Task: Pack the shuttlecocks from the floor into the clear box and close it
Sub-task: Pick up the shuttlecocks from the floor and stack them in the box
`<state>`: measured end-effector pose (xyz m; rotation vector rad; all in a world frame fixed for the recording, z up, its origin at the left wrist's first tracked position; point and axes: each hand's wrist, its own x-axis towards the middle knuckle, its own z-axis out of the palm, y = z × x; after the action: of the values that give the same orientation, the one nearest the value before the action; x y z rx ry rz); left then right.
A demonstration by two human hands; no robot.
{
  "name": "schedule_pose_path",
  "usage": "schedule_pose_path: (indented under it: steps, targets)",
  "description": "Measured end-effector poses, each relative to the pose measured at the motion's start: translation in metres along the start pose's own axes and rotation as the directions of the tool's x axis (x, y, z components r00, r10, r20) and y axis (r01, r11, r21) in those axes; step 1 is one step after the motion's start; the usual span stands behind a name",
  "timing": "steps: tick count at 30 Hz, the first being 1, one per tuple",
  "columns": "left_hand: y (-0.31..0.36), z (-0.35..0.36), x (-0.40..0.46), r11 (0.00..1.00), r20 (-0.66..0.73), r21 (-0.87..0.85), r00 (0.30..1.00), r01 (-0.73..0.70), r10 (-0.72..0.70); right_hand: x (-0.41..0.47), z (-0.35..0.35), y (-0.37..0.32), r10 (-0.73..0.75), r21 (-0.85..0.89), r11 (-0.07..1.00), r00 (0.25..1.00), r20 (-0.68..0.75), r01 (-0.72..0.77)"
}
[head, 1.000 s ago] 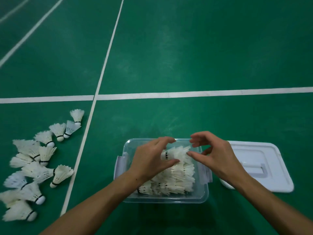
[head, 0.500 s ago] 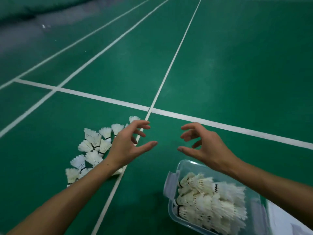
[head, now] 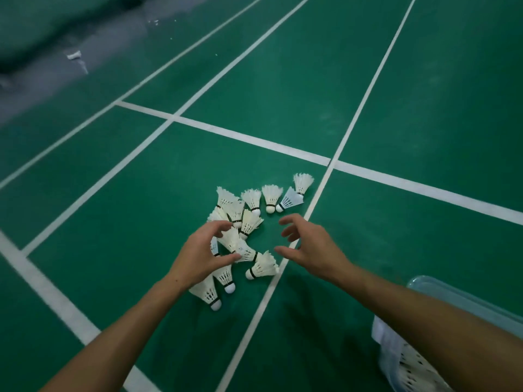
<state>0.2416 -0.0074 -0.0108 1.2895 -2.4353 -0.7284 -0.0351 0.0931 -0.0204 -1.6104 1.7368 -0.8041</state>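
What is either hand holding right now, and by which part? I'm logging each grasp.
Nothing yet. The left hand curls over the shuttlecocks on the floor, fingers not closed on one; the right hand hovers open beside the pile.

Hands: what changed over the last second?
Both left the clear box and swung left to the floor pile. The left hand now curls over shuttlecocks there; the right hand hovers open beside it. The box stays filled and unlidded.
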Motion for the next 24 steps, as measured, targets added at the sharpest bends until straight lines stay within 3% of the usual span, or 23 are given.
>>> schedule_pose_path:
  steps: [6,12,15,19,24]
  targets:
    - [-0.016,0.02,-0.007,0.986,0.018,0.134,0.995,0.096,-0.099,0.0,0.066,-0.003,0.146,-0.082,0.987,0.981,0.129,-0.136]
    - [-0.002,0.034,0.021,0.953,0.081,0.274,0.984,0.13,-0.157,-0.001,0.095,-0.007,0.191,-0.137,0.974,0.979,0.073,-0.18]
    - [-0.004,0.04,0.034,0.936,0.083,0.306,0.975,0.173,-0.208,-0.004,0.093,-0.005,0.179,-0.143,0.975,0.982,0.065,-0.168]
    - [-0.014,0.047,0.042,0.947,0.224,0.254,0.94,0.198,-0.257,-0.016,0.075,-0.001,0.174,-0.149,0.975,0.983,0.058,-0.164]
    - [-0.011,0.047,0.046,0.952,0.203,0.214,0.944,0.217,-0.261,-0.041,0.032,0.0,0.118,-0.171,0.979,0.992,0.051,-0.108]
